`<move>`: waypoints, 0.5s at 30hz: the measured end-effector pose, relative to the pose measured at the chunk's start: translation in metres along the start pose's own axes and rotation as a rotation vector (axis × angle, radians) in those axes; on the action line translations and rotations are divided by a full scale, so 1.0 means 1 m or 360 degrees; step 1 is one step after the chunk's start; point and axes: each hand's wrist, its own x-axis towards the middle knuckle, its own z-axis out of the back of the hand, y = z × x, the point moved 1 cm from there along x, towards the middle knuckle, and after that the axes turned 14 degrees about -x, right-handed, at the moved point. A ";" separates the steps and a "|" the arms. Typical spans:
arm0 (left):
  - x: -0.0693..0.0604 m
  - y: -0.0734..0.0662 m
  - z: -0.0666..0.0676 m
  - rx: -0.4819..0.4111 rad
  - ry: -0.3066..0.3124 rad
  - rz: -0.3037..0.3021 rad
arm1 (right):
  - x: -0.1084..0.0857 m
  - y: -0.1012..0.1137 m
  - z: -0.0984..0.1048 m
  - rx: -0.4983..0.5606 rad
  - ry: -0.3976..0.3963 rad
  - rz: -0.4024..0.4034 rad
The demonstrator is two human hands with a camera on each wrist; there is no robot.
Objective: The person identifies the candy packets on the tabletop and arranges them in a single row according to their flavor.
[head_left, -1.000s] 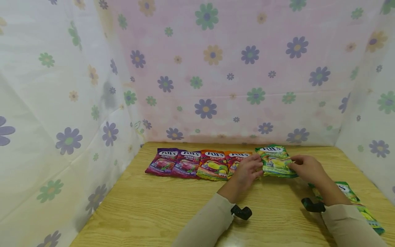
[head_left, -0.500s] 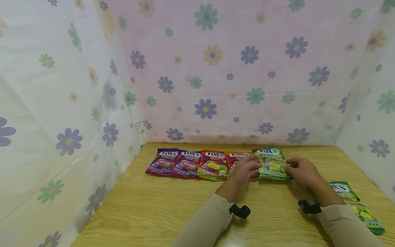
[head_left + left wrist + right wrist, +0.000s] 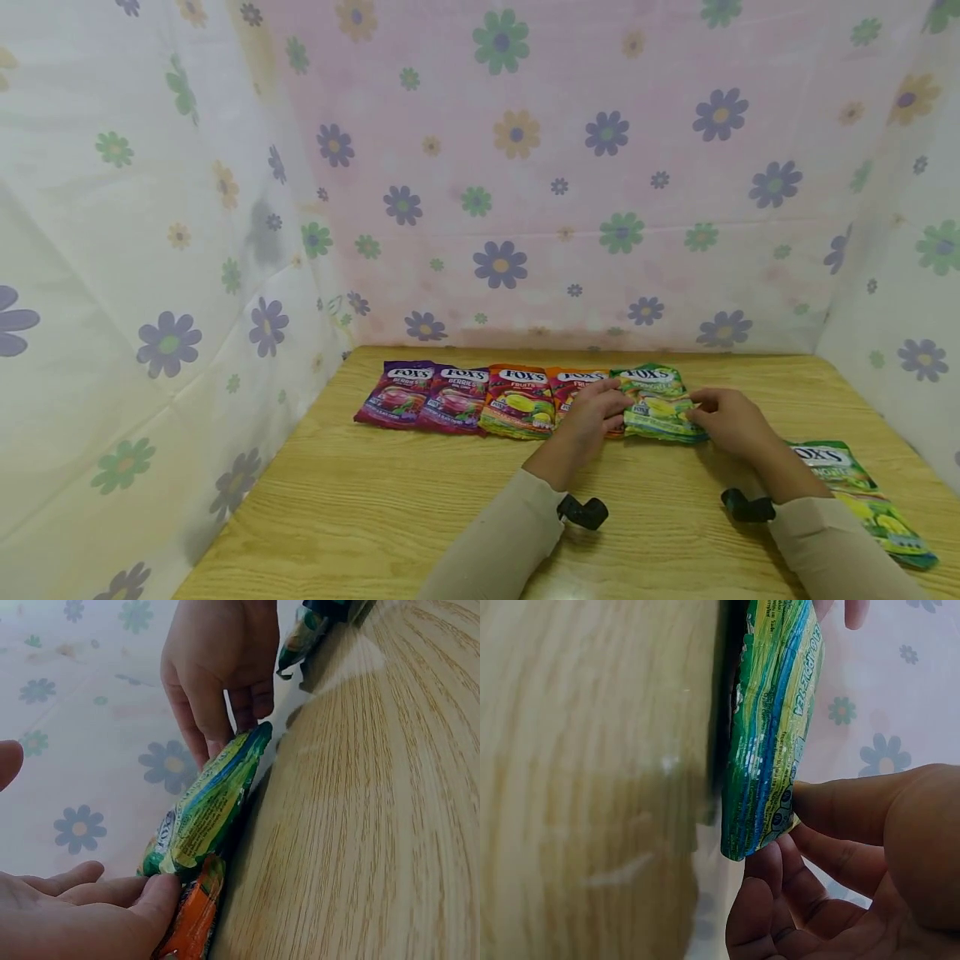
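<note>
A green Fox's candy bag [image 3: 660,404] lies at the right end of a row of bags. My right hand [image 3: 731,421] pinches its lower right corner; in the right wrist view the thumb [image 3: 840,806] presses the bag's face and the other fingers curl beneath. My left hand [image 3: 596,417] has its fingers fairly straight, touching the green bag's left edge, while its thumb stands apart in the left wrist view. Partly covered by that hand is an orange Fruits candy bag [image 3: 566,385], which touches the green one.
Leftward in the row are another orange candy bag [image 3: 519,404] and two purple Berries bags, one [image 3: 457,400] beside the other [image 3: 401,396]. More green candy bags [image 3: 877,508] lie at the front right, partly behind the right forearm. Flowered cloth [image 3: 525,208] encloses the wooden table [image 3: 360,517].
The green bag has moved left and down, from slightly raised and tilted to lying against the orange bag. My right hand has followed it left; the left hand has shifted slightly left.
</note>
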 end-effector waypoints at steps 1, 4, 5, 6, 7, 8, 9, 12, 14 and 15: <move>0.000 0.000 0.000 -0.0008 -0.0004 0.0001 | 0.000 0.000 0.000 -0.0002 -0.0002 0.0001; 0.001 0.001 0.000 -0.0030 -0.0016 0.0002 | 0.001 -0.001 -0.002 -0.0008 -0.0004 0.0004; 0.001 0.001 0.000 -0.0035 -0.0020 0.0002 | 0.002 -0.002 -0.003 -0.0012 -0.0008 0.0002; 0.002 0.002 0.000 -0.0041 -0.0026 0.0005 | 0.002 -0.002 -0.003 -0.0013 -0.0007 0.0000; 0.002 0.002 0.000 -0.0045 -0.0028 0.0009 | 0.002 -0.003 -0.004 -0.0016 -0.0008 -0.0001; 0.002 0.003 0.000 -0.0049 -0.0032 0.0012 | 0.002 -0.003 -0.004 -0.0015 -0.0007 0.0000; 0.003 0.003 0.000 -0.0053 -0.0035 0.0015 | 0.002 -0.003 -0.005 -0.0018 -0.0009 0.0001; 0.004 0.004 0.000 -0.0059 -0.0051 0.0024 | 0.003 -0.003 -0.006 -0.0017 -0.0005 0.0003; 0.004 0.004 0.000 -0.0060 -0.0063 0.0026 | 0.003 -0.003 -0.006 -0.0018 -0.0003 0.0003; 0.004 0.004 0.000 -0.0061 -0.0069 0.0025 | 0.003 -0.003 -0.006 -0.0018 -0.0001 0.0002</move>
